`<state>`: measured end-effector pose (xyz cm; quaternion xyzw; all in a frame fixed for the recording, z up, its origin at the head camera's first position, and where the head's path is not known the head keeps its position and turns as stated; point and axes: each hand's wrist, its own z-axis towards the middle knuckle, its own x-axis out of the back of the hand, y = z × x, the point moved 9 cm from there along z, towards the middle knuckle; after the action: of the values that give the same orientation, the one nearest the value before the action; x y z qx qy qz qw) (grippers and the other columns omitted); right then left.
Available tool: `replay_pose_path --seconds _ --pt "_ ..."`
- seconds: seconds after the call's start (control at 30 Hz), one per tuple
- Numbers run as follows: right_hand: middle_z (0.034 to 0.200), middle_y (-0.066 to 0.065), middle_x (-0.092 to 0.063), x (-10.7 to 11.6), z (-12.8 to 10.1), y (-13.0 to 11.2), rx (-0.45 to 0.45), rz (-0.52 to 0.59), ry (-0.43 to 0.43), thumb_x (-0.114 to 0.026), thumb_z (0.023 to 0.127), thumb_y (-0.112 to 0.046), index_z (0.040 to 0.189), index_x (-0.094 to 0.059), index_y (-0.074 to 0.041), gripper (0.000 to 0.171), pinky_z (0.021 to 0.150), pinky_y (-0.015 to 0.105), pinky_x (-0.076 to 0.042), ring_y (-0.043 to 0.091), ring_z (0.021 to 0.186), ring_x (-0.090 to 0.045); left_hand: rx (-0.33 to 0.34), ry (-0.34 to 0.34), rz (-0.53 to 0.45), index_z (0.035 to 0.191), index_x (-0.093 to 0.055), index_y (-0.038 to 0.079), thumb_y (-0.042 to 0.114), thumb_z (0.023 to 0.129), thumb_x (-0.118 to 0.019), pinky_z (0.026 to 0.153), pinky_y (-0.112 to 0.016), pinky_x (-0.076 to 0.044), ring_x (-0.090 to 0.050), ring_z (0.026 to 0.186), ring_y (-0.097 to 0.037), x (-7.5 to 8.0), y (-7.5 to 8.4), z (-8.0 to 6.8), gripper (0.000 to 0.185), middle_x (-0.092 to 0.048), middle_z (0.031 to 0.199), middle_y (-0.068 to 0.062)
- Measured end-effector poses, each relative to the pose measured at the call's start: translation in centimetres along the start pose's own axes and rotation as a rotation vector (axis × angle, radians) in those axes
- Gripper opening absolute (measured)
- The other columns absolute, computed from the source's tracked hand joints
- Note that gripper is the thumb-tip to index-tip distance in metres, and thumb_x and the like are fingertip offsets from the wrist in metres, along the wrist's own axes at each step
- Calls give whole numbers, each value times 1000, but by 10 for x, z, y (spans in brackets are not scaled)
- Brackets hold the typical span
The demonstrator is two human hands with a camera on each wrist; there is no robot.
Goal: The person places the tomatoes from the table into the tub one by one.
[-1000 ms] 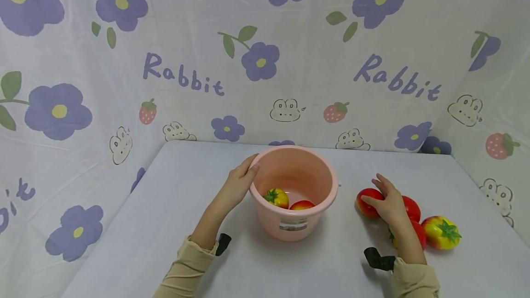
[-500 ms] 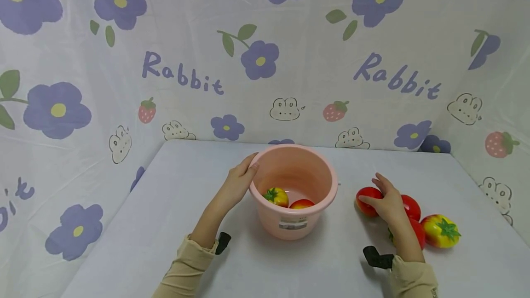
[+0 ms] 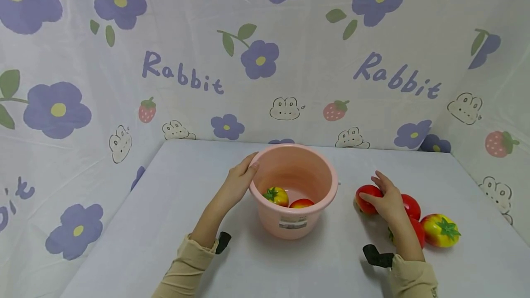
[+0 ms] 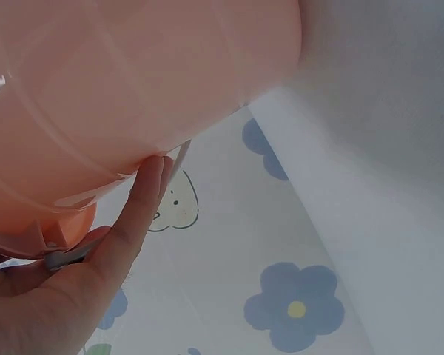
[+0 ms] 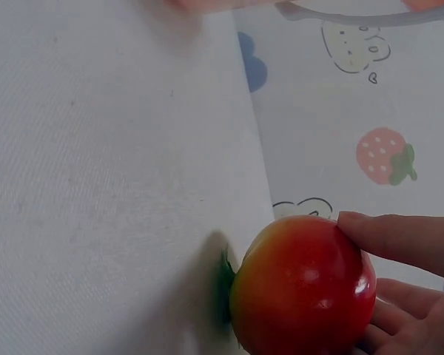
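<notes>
A pink plastic bucket stands mid-table, tilted towards the head camera's view of its inside. My left hand holds its left side, thumb over the rim and fingers along the outer wall; the left wrist view shows these fingers against the wall beside the handle joint. In the bucket lie a yellow tomato with green leaves and a red-yellow one. My right hand grips a shiny red tomato between thumb and fingers. Its green leaf end faces down, close over the table and its shadow.
Behind and under my right hand lie two more red tomatoes, one farther back and one nearer, partly covered by the forearm. A yellow-red tomato lies to their right. Patterned cloth rises behind the white table.
The red tomato in my right hand has risen slightly, and the fingers have shifted up a little with it. My left hand and the bucket stay in place.
</notes>
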<state>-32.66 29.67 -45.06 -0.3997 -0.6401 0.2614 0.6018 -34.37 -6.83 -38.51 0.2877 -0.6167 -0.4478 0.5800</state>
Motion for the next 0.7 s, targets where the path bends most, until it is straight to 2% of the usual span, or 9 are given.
replay_pose_path --seconds 0.27,0.7 --pt "159 23 -24 4 -1 -12 28 21 37 -66 91 -12 158 -3 -12 92 108 61 -38 47 146 -22 2 3 -4 151 -37 18 38 104 -39 112 -54 -39 -39 143 -30 0 0 0 51 -41 155 -6" --pt "160 18 -27 22 -13 -51 112 57 116 -66 92 -13 158 -6 -18 90 106 61 -40 45 145 -27 3 2 -3 151 -37 18 38 104 -39 112 -54 -39 -38 144 -29 0 1 0 51 -40 156 -6"
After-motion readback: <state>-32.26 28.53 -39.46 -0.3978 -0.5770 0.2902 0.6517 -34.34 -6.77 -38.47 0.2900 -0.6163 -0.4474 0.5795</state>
